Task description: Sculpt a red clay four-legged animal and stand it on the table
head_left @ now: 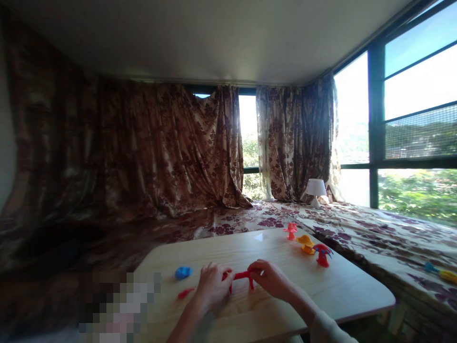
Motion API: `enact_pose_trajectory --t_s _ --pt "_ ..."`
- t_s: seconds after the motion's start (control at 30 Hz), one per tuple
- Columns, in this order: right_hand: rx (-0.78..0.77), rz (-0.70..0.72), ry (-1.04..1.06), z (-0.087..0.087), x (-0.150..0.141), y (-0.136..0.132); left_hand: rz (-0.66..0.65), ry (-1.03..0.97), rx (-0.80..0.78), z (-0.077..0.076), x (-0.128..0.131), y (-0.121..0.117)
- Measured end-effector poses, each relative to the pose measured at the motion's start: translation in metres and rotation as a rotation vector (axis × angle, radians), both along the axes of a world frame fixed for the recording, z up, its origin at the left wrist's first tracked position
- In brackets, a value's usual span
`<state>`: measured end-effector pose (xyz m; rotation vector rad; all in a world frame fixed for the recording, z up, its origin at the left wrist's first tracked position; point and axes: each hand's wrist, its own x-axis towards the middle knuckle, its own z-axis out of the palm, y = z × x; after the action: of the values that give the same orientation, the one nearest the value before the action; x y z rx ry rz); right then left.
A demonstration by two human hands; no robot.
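Note:
A red clay figure (243, 275) with a long body and thin legs stands on the pale wooden table (271, 309), between my two hands. My left hand (213, 286) is closed on its left end, fingers pinched together. At its right end my right hand (268, 280) pinches the top with thumb and forefinger. My fingers hide both ends of the figure. Left of my left hand lie a blue clay lump (183, 272) and a small red clay piece (185, 293).
Toward the table's right back edge stand a pinkish-red figure (292, 231), a yellow one (306, 244) and a red one with blue bits (322, 255). Beyond are a flowered cover, a white lamp (316, 188) and curtains (214, 152). Blue and yellow items (448, 275) lie far right.

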<state>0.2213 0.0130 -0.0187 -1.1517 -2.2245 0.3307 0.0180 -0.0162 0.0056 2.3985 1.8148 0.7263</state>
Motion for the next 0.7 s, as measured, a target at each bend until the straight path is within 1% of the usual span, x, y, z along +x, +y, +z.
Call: enact_pose_trajectory --t_s 0.1,0.23,0.4,0.5,0.7 --pt "0.009 0.004 0.036 -0.001 0.0 -0.001 0.008 -0.07 0.044 0.001 -0.01 0.0" --pt "0.015 0.006 0.098 -0.001 0.001 -0.002 0.034 -0.169 0.119 0.001 -0.032 -0.003" --pt "0.02 -0.009 0.225 -0.006 0.002 0.004 0.057 -0.255 0.195 -0.007 -0.053 -0.016" --pt "0.011 -0.052 0.34 -0.017 0.005 0.013 0.067 -0.293 0.222 -0.016 -0.059 -0.02" --pt "-0.051 -0.179 0.539 -0.049 0.011 0.032 0.117 -0.421 0.271 -0.035 -0.068 -0.019"
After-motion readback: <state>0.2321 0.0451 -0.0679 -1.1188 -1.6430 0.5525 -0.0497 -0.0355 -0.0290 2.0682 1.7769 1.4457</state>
